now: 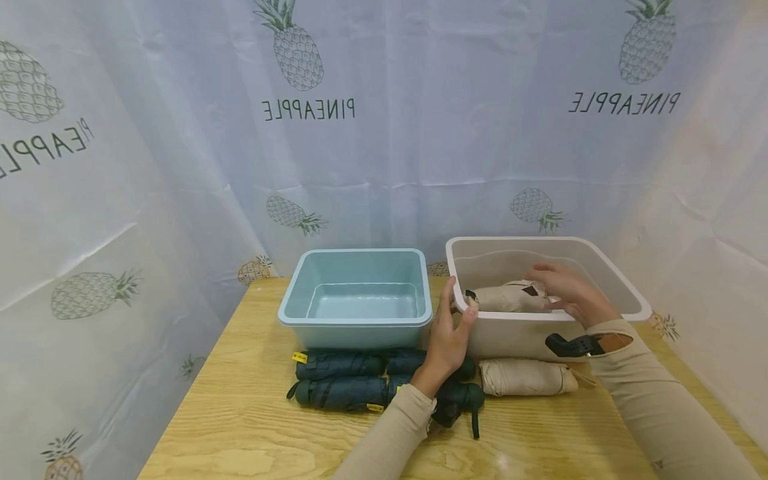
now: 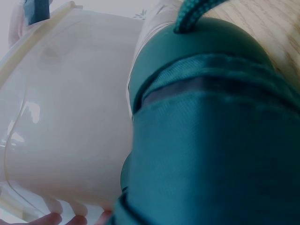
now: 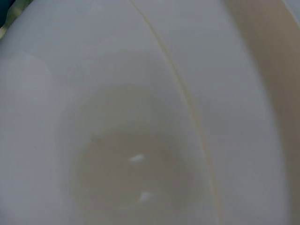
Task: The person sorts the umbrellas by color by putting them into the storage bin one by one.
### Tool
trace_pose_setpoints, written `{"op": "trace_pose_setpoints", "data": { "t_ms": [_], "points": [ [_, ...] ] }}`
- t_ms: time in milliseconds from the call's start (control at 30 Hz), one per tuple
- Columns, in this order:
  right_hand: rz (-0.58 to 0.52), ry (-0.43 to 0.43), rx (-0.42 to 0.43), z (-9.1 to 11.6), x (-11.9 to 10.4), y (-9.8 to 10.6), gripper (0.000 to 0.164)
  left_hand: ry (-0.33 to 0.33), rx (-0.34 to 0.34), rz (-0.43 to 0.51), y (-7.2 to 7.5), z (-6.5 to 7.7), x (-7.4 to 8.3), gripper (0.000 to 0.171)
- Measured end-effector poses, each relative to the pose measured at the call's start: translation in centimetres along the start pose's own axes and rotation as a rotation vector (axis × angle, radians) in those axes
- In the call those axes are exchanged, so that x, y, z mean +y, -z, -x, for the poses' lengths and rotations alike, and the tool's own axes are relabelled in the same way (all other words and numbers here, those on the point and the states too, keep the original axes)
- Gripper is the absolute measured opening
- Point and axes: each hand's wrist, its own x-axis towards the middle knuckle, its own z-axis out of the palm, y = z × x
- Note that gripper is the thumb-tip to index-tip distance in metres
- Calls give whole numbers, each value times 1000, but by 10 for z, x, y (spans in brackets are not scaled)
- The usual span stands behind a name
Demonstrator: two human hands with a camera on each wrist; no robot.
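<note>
A folded beige umbrella [image 1: 507, 298] lies lengthwise inside the off-white bin [image 1: 516, 340], just behind its front rim. My right hand [image 1: 570, 290] reaches over that rim and holds the umbrella's right end between fingers and thumb. At the bin's front left corner is my left hand [image 1: 447, 340], its fingers straight along the outer side and its thumb at the rim by the umbrella's left end. In the left wrist view, fingertips [image 2: 51, 218] show at the bin's outer wall. Under the left wrist lie folded dark green umbrellas [image 1: 342, 393]. The right wrist view shows only blurred pale bin wall [image 3: 140, 93].
A light blue bin [image 1: 357, 337] stands left of the off-white one, with nothing visible inside. Another folded beige umbrella [image 1: 525, 378] lies before the off-white bin, right of the dark green ones. Printed curtain [image 1: 414, 153] surrounds the wooden table [image 1: 240, 427] at the back and sides.
</note>
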Motion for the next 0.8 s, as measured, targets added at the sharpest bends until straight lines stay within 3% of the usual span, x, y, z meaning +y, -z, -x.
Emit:
{"op": "trace_pose_setpoints", "data": {
  "t_ms": [267, 400, 667, 800],
  "points": [
    [-18, 8, -1, -2, 0, -1, 75, -2, 8, -2, 0, 0, -1, 71],
    [-45, 70, 16, -2, -2, -2, 71, -8, 7, 0, 0, 0, 0, 72],
    [-121, 213, 182, 3, -4, -9, 40, -8, 4, -1, 0, 1, -1, 70],
    [-170, 347, 271, 6, -3, -12, 17, -7, 2, -1, 0, 2, -1, 70]
  ]
}}
